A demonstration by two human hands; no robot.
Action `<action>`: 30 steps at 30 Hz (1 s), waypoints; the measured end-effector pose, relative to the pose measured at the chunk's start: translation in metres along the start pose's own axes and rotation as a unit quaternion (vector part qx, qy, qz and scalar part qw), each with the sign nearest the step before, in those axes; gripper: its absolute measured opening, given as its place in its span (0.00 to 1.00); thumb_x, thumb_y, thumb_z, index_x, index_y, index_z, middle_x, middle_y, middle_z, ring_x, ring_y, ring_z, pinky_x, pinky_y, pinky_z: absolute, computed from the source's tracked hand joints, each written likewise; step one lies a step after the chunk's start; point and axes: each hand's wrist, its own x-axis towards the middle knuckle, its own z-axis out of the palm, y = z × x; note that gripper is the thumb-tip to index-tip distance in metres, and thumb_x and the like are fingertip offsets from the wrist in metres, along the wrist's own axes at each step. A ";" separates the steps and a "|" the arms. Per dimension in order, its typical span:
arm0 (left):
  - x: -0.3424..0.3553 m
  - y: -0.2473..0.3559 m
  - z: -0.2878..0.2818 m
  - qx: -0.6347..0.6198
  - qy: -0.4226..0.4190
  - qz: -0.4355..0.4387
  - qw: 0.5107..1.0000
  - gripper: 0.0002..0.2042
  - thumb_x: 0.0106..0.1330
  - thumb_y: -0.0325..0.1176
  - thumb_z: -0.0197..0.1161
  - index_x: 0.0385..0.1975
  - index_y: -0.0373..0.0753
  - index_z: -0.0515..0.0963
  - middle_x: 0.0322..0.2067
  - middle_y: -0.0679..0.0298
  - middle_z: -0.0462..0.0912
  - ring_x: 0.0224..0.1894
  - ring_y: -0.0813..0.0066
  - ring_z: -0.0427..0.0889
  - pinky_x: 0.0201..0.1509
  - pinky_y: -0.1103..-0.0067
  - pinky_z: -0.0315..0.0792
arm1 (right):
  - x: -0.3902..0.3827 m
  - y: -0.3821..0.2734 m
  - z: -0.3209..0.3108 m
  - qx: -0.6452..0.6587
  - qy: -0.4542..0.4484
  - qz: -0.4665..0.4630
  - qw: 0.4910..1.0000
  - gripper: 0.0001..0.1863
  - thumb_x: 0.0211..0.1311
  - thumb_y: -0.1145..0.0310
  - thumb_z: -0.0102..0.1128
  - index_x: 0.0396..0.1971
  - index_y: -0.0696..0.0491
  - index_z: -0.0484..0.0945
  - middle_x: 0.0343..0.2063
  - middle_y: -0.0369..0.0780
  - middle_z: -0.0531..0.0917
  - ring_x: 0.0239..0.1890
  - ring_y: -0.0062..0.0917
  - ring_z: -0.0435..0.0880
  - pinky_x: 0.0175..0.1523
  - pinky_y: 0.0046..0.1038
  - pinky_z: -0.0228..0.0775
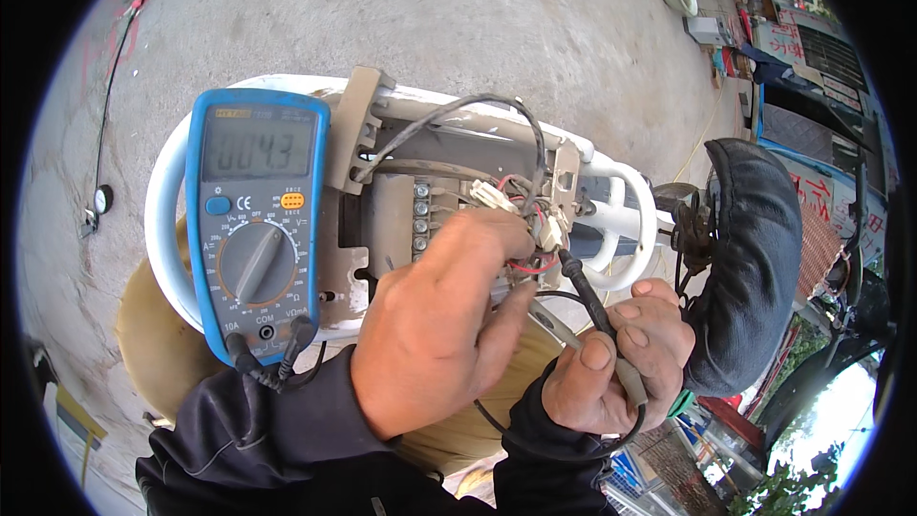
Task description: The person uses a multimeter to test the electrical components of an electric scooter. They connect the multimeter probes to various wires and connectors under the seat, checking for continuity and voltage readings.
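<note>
My left hand (pixel 430 320) reaches over the white metal frame (pixel 621 182), its fingers closed at a white wire connector (pixel 549 232) with thin red and black wires. The fingertips are partly hidden behind the hand. In my right hand (pixel 626 358) is a dark multimeter probe (pixel 585 291), its tip end up against the connector; a second, greyish probe-like rod (pixel 552 327) also runs into these fingers. A blue multimeter (pixel 256 229) rests upright on the frame's left part, display lit with digits, two black lead plugs (pixel 298 336) in its lower sockets.
Beside my left hand lies a terminal strip (pixel 420 220) with several screws. A thick black cable (pixel 449 129) arches above it. A padded black seat (pixel 745 268) stands at the right. On the concrete floor (pixel 458 19) at far left lies a gauge (pixel 102 199) with a cord.
</note>
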 end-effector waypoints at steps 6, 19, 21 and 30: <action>-0.013 0.006 -0.005 -0.170 0.091 0.051 0.980 0.11 0.68 0.14 0.60 0.46 0.34 0.75 0.51 0.46 0.83 0.37 0.72 0.82 0.42 0.77 0.78 | 0.017 -0.001 0.009 0.018 0.026 0.010 0.999 0.19 0.55 0.78 0.80 0.46 0.54 0.84 0.42 0.41 0.87 0.43 0.32 0.87 0.57 0.44 0.77; -0.059 0.006 -0.011 0.179 -0.182 0.388 0.886 0.18 0.56 0.23 0.76 0.46 0.36 0.81 0.41 0.57 0.87 0.38 0.61 0.85 0.41 0.68 0.80 | -0.003 0.011 -0.021 0.115 0.064 0.107 0.985 0.10 0.71 0.80 0.65 0.49 0.66 0.85 0.44 0.47 0.90 0.47 0.31 0.89 0.55 0.30 0.79; -0.052 0.004 -0.006 0.247 -0.124 0.348 0.896 0.21 0.54 0.21 0.77 0.48 0.33 0.80 0.44 0.52 0.87 0.41 0.56 0.86 0.44 0.67 0.81 | -0.018 0.012 -0.023 0.060 0.041 0.117 0.990 0.11 0.68 0.82 0.65 0.49 0.64 0.85 0.43 0.45 0.89 0.46 0.27 0.88 0.55 0.28 0.78; -0.005 0.007 0.000 0.359 -0.088 0.173 0.913 0.16 0.60 0.22 0.74 0.46 0.33 0.78 0.42 0.51 0.82 0.39 0.51 0.84 0.42 0.64 0.79 | -0.026 0.021 -0.001 0.171 -0.044 0.132 0.975 0.13 0.66 0.71 0.75 0.46 0.62 0.86 0.33 0.41 0.86 0.33 0.23 0.83 0.40 0.27 0.75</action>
